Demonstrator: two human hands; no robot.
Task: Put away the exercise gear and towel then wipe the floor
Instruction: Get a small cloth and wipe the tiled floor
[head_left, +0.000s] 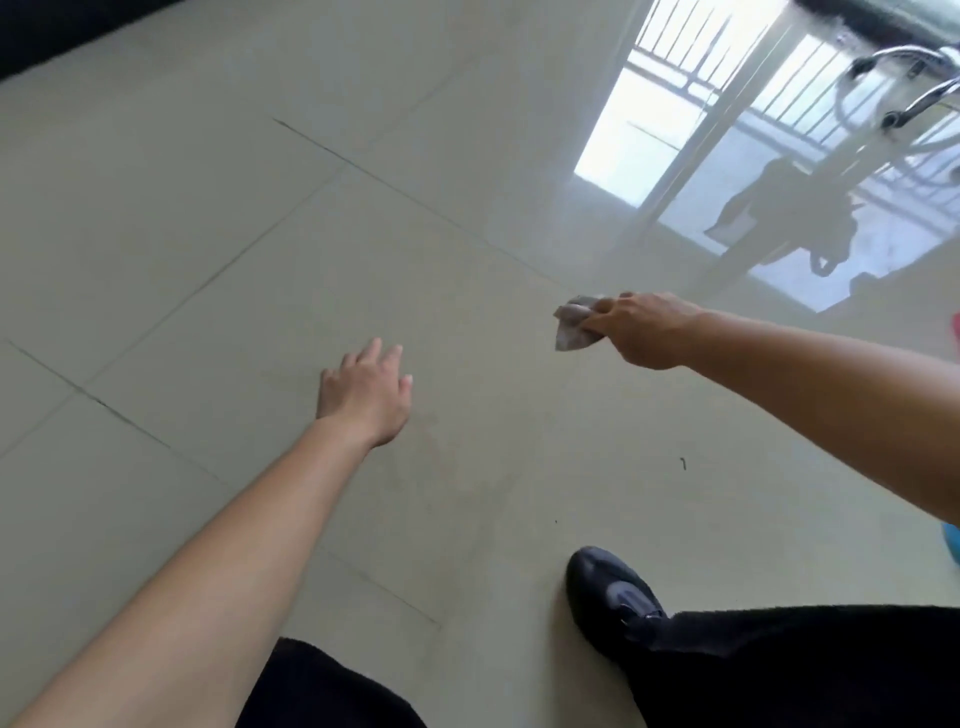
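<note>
Floor (467, 208) of pale glossy tiles fills nearly the whole view, shiny enough to mirror a bright window with railings (727, 156) at upper right. No exercise gear or towel lies on the stretch shown, so the job looks to have reached the wiping part. Black trousers (805, 670) and a black shoe (608, 592) stand at the bottom, the shoe planted forward, probably to carry the lean toward the floor. Curved chrome tubing (904, 83) sits at the top right corner; what it belongs to is unclear.

Both bare arms reach out low. The left hand (363, 400) is spread wide with straight fingers and holds nothing, likely ready to brace the body. The right hand (644, 327) grips a small grey cloth (574, 322), bunched in curled fingers with its loose end pointing ahead, as suits a sweeping stroke. Whether the cloth touches the tile I cannot tell. A tiny dark speck (683, 463) lies nearer the shoe, apart from the cloth.
</note>
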